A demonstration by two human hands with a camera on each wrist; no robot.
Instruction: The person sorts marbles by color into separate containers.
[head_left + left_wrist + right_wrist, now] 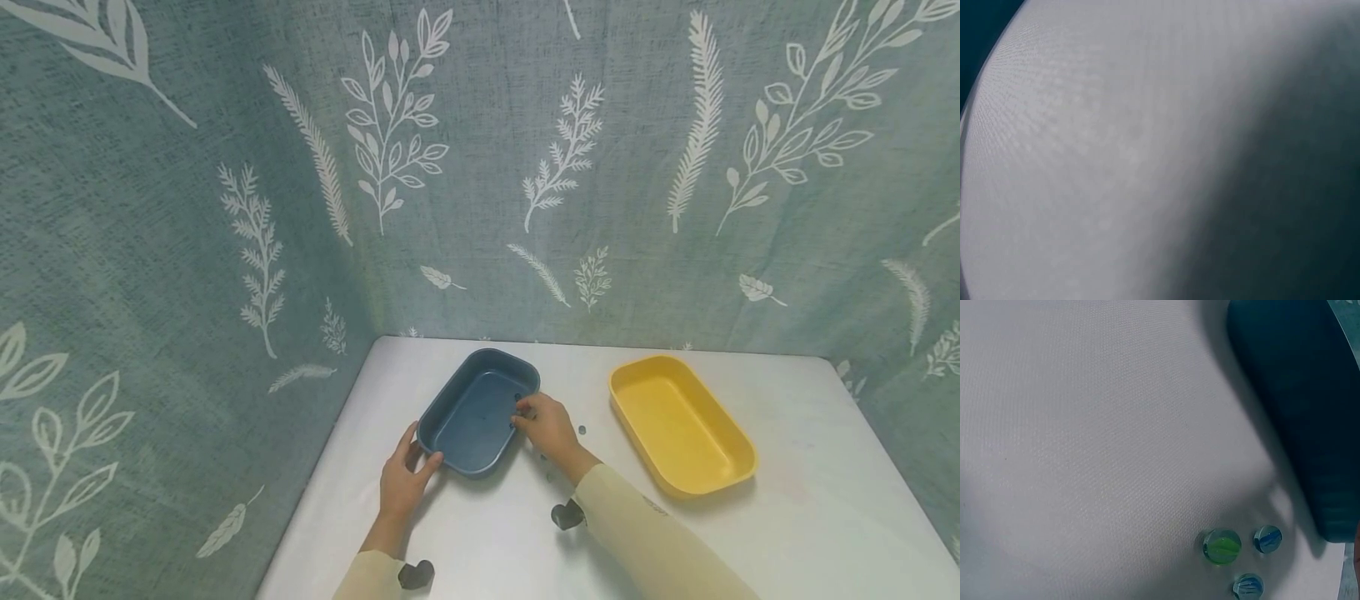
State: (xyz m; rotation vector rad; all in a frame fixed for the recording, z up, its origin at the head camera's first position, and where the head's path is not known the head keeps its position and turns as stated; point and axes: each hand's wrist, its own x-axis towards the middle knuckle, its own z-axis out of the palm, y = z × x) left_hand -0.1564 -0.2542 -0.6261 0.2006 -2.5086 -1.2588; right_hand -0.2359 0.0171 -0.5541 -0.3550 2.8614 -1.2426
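Observation:
A dark blue plastic tray (pixel 459 408) with rounded corners lies on the white table. My left hand (pixel 402 487) holds its near left corner from outside, thumb on the near side and fingers along the left side. Over the right rim reaches my right hand (pixel 546 427), its bent thumb and index finger close together above the tray. Small dark round bits show at those fingertips; whether they are pinched is too small to tell. Beside the tray in the right wrist view lie a green-streaked glass marble (pixel 1222 546) and two blue-streaked marbles, one blue marble (pixel 1267 539) nearer the tray.
A yellow tray (pixel 678 429) stands to the right on the white table (pixel 480 542). Another small marble (pixel 582 430) lies between the two trays. A green leaf-patterned curtain (pixel 480 275) hangs behind and to the left. The left wrist view shows mostly blurred white cloth (pixel 1097 156) and shadow.

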